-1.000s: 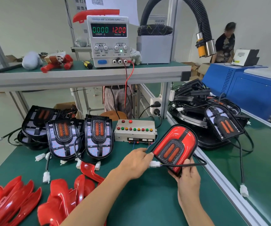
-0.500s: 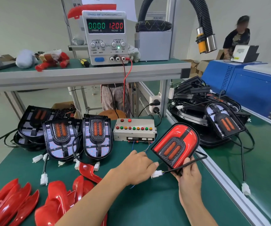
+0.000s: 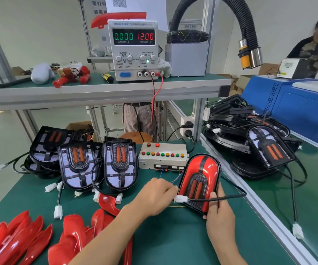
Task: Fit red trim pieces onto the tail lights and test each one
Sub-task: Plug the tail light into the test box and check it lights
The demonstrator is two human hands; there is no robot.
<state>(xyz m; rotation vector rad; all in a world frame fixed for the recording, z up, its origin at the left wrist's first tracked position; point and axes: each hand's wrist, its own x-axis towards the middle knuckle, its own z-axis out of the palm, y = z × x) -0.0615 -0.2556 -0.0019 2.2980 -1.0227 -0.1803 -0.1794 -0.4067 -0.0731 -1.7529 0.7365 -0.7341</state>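
Tail light (image 3: pixel 199 180) already wore its red trim; my right hand (image 3: pixel 218 213) gripped its lower edge above the tabletop (image 3: pixel 173 236), left hand (image 3: pixel 155 197) pinched its white connector (image 3: pixel 180 199). Supply read zero current: untested. Two untrimmed lights (image 3: pixel 99 165) remained.

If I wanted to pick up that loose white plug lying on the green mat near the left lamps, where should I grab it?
Probably pinch the white plug by its two flat side faces, coming down from above. It lies flat on the green mat, with its black cable running away toward the lamps, so the near end and top are free. Holding the blocky body rather than the cable should spare the wires any pull.
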